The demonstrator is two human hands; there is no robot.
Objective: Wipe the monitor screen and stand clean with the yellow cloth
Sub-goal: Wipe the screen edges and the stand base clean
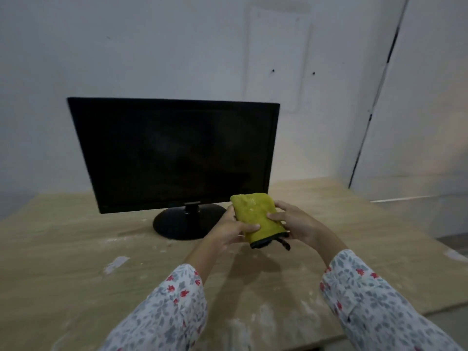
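Pale walls are closing in behind a wooden table [63, 249] that is carrying white smears, and you are holding the yellow cloth [255, 217] folded, just in front of the monitor's lower right corner and lifted clear of the wood. Your left hand [229, 231] is curling round the cloth's left edge with the thumb lying across its front; your right hand [296, 221] is pinching its right side, fingers bent over the fabric. The monitor [174, 153] is standing dark on its round stand [177, 224], just left of the cloth.

As a judgement: pressing hard high on the screen is likely to be tipping or sliding the monitor back, since nothing is bracing it. The dark trim dangling beneath the cloth could be dragging across the glass. Grit from the table could be scratching if the cloth touches down first.

You are not seeing the monitor's back or any cable, dust on the black screen is impossible to judge, and your fingers behind the cloth are hidden
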